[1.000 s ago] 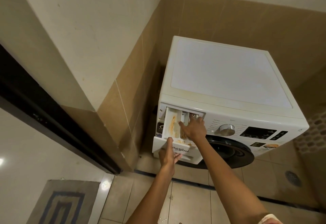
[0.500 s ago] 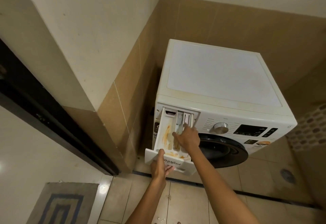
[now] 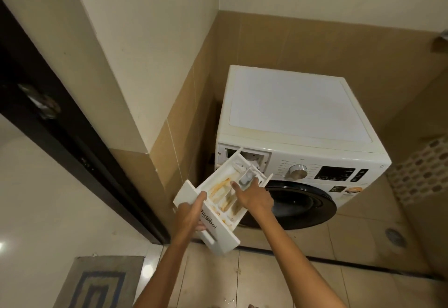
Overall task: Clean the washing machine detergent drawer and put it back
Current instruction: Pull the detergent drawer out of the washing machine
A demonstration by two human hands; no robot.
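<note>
The white detergent drawer is out of the washing machine, tilted with its front panel low and to the left. Orange-brown stains streak its compartments. My left hand grips the front panel, thumb on top near the brand lettering. My right hand presses into the middle compartments, fingers by a grey insert. The drawer's rear end still hangs just in front of the open slot at the machine's upper left.
The machine stands in a tiled corner, with a wall jutting out on its left. A dark round door, a dial and a display sit on its front. A floor drain lies right. A grey-blue mat and a black door frame are left.
The drawer has slid from partly inside the slot to almost fully out, swinging left and down. Both hands came back with it.
</note>
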